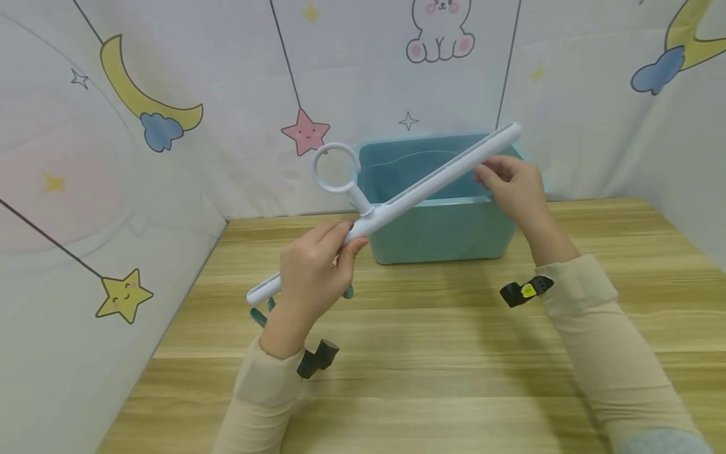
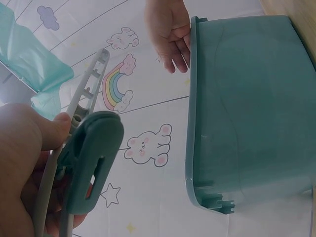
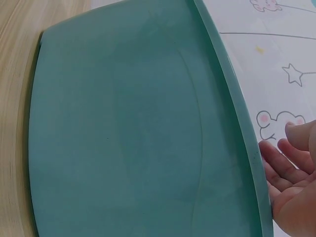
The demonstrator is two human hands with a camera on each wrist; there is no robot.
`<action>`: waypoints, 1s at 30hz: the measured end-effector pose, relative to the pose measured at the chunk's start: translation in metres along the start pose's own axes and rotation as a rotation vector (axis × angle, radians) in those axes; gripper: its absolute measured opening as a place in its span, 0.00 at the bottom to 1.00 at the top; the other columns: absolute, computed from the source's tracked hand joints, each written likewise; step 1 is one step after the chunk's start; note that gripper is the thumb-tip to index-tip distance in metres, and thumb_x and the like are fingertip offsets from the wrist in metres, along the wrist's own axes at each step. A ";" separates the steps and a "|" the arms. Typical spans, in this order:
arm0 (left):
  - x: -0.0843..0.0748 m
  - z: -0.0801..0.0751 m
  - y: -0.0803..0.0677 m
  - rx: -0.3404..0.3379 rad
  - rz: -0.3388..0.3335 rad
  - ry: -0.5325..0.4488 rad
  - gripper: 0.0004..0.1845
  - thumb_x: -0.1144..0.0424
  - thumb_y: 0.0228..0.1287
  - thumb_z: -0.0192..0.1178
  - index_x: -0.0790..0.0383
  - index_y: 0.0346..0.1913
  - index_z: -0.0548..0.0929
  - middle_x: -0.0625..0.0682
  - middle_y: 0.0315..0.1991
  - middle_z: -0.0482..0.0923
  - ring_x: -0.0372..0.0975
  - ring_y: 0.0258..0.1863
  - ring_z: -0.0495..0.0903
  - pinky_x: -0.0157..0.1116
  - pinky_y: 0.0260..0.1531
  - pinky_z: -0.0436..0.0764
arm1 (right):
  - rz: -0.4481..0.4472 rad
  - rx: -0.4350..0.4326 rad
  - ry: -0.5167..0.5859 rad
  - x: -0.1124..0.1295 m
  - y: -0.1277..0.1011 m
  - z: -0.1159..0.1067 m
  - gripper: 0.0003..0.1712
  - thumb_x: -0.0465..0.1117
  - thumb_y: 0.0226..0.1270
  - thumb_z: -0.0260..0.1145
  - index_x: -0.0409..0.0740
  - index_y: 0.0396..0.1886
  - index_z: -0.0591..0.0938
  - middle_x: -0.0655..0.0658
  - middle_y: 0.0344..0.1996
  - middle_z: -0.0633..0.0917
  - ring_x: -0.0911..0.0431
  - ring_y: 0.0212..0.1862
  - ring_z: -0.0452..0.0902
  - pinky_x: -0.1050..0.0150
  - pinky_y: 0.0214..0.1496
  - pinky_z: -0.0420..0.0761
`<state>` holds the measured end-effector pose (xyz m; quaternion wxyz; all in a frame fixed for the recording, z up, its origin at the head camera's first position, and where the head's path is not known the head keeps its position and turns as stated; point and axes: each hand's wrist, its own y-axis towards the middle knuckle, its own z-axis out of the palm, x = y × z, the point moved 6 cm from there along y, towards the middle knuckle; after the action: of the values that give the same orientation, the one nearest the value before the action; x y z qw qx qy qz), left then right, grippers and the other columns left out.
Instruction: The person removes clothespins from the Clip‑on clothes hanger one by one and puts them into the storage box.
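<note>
A pale bluish-white plastic clip hanger (image 1: 437, 180), a long bar with a ring-shaped hook (image 1: 335, 188), is held up at a slant. My left hand (image 1: 314, 271) grips the bar below the hook, thumb in front. Under that hand a dark green clip (image 2: 96, 163) shows on the hanger in the left wrist view; in the head view the hand mostly hides it. My right hand (image 1: 518, 189) is over the right side of a teal plastic bin (image 1: 442, 233), near the bar's upper end. Its fingers are loosely bent beside the bin's rim and hold nothing.
The bin stands on a wood-grain table (image 1: 431, 378), close to the back cloth (image 1: 244, 157) with printed stars, moons and bears. The cloth also rises at the left and right. Small black cameras (image 1: 317, 359) sit on both wrists.
</note>
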<state>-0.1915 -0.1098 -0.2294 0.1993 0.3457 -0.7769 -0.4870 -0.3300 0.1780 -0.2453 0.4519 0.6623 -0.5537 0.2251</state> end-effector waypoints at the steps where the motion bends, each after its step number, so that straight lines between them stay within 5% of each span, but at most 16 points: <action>1: 0.000 0.000 0.000 0.000 0.000 0.001 0.12 0.63 0.57 0.69 0.71 0.37 0.84 0.57 0.26 0.82 0.41 0.16 0.74 0.34 0.10 0.68 | -0.001 0.000 0.002 0.000 0.000 0.000 0.26 0.56 0.70 0.59 0.39 0.53 0.81 0.51 0.39 0.86 0.53 0.47 0.80 0.72 0.42 0.74; 9: -0.001 0.000 0.000 0.005 0.000 -0.007 0.13 0.63 0.57 0.70 0.71 0.37 0.84 0.57 0.27 0.82 0.41 0.17 0.76 0.35 0.11 0.69 | -0.043 -0.089 0.107 0.004 -0.008 -0.013 0.24 0.50 0.69 0.63 0.35 0.53 0.80 0.59 0.35 0.85 0.70 0.38 0.80 0.76 0.43 0.77; 17: -0.002 0.002 0.001 0.017 0.007 -0.008 0.13 0.63 0.57 0.69 0.71 0.37 0.84 0.57 0.27 0.83 0.41 0.16 0.75 0.34 0.11 0.68 | -0.090 -0.240 0.320 0.013 -0.019 -0.046 0.21 0.41 0.68 0.63 0.34 0.56 0.78 0.62 0.34 0.84 0.69 0.36 0.82 0.78 0.41 0.78; 24: -0.002 0.004 0.001 0.042 -0.002 -0.001 0.13 0.62 0.57 0.69 0.71 0.37 0.84 0.57 0.28 0.83 0.42 0.17 0.77 0.34 0.11 0.69 | -0.089 -0.404 0.292 0.028 -0.035 -0.069 0.19 0.42 0.70 0.62 0.42 0.57 0.79 0.55 0.41 0.84 0.65 0.43 0.82 0.73 0.51 0.78; 30: -0.002 0.009 -0.001 0.075 0.002 -0.005 0.12 0.63 0.57 0.70 0.71 0.37 0.85 0.56 0.28 0.83 0.42 0.20 0.80 0.35 0.13 0.73 | -0.225 -0.459 0.247 0.049 -0.048 -0.074 0.16 0.38 0.69 0.62 0.41 0.54 0.81 0.57 0.40 0.85 0.64 0.44 0.82 0.73 0.52 0.77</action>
<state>-0.1958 -0.1025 -0.2341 0.1850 0.3509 -0.7955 -0.4580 -0.2556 0.2134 -0.1866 0.6762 0.5674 -0.4539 0.1212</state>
